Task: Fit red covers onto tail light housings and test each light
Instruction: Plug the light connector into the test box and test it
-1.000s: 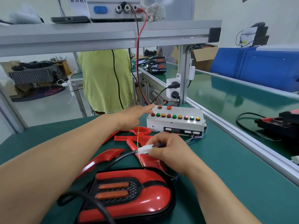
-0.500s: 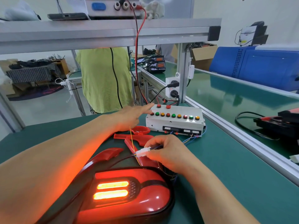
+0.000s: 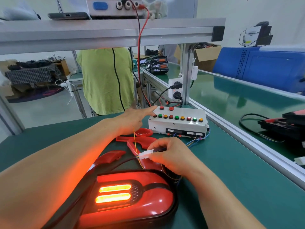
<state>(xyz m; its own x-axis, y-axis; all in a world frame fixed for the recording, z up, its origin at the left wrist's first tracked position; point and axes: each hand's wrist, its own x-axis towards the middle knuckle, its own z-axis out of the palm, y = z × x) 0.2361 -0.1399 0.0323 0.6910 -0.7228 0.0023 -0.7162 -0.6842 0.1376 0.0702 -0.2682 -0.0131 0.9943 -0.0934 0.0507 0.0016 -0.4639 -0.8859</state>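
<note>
Tail light (image 3: 148, 200), glossy red oval (bars aglow); connector (image 3: 145, 154) in right hand (image 3: 171, 156)

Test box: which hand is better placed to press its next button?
Left. The left hand reaches to the test box, forefinger at its left edge; the right hand pinches the white connector.

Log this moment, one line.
step: light test | left hand: index finger at tester box buttons | right hand: pinches white connector | tail light: lit

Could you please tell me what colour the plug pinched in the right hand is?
White; the plug shows best in the head view.
</note>
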